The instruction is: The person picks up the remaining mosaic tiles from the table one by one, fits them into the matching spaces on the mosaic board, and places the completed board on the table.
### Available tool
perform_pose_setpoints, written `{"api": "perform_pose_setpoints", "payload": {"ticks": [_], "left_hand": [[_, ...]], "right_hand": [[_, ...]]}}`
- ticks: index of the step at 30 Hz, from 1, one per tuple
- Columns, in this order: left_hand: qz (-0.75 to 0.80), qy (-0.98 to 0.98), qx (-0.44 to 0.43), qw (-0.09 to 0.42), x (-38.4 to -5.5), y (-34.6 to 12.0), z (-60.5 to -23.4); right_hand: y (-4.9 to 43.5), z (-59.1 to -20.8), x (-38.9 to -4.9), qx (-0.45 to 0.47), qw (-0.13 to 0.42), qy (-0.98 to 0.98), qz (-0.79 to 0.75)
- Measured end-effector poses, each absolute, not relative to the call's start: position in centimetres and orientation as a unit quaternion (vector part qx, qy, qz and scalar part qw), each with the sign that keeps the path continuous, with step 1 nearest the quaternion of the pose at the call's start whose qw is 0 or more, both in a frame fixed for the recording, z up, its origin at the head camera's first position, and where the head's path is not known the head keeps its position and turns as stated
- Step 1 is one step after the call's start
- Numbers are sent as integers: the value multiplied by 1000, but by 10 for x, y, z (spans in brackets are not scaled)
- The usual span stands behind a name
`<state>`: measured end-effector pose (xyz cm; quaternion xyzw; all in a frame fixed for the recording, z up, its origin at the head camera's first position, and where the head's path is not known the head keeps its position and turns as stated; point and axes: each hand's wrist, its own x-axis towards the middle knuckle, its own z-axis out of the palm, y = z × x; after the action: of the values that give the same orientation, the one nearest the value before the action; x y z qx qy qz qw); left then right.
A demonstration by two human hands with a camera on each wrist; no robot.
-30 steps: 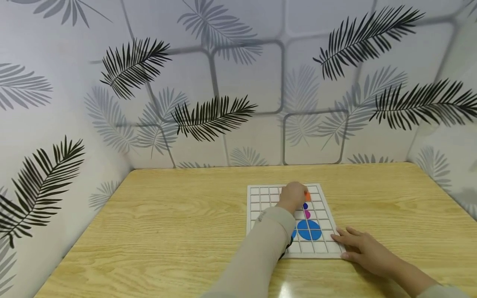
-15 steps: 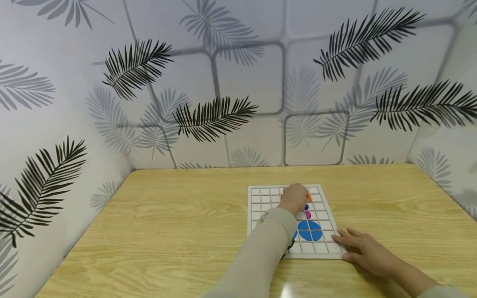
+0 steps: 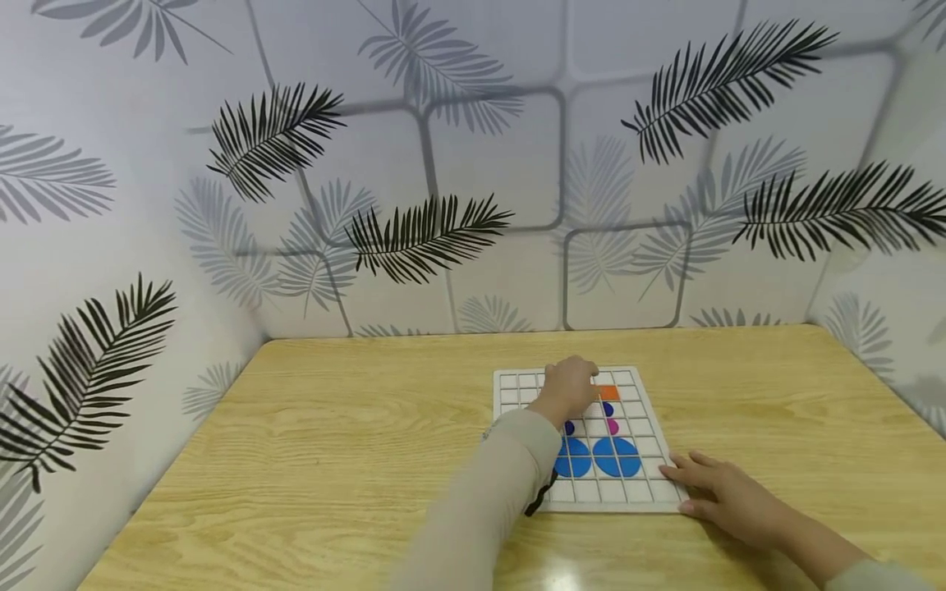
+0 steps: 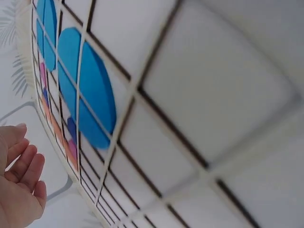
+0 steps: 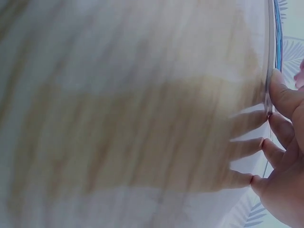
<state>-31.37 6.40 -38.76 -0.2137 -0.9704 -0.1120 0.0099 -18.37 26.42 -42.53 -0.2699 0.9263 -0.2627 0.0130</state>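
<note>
A white gridded puzzle board (image 3: 639, 491) lies flat on the table with coloured pieces in its cells. Two blue discs, a left one (image 3: 573, 457) and a right one (image 3: 617, 456), sit toward its near side. Beyond them show small dark blue and magenta half-round pieces and an orange piece (image 3: 608, 393). My left hand (image 3: 571, 387) hovers over the far part of the board and hides some cells. In the left wrist view its fingers (image 4: 31, 161) are loosely bent with nothing between them. My right hand (image 3: 727, 495) rests at the board's right edge, fingertips touching the table and thumb against the rim.
The board stands on a light wooden table (image 3: 332, 435). A wall (image 3: 510, 271) with a leaf pattern closes off the back, and similar patterned surfaces rise on both sides. My left sleeve (image 3: 473, 492) covers the board's near left corner.
My left hand has moved left and its fingers have loosened, uncovering the left blue disc and a small dark blue piece. The right hand stays in place at the board's edge.
</note>
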Motion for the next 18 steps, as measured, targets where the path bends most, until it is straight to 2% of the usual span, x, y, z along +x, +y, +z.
{"api": "perform_pose_setpoints", "payload": {"ticks": [10,18], "left_hand": [[-174,-961,-217,-5,-302,19,-373],[-214,-951,-221,6,-291,-15,-374]], "right_hand": [[264,-421,-189,-238,47,934,-263],[264,-423,-190,-219,61,936,-267]]}}
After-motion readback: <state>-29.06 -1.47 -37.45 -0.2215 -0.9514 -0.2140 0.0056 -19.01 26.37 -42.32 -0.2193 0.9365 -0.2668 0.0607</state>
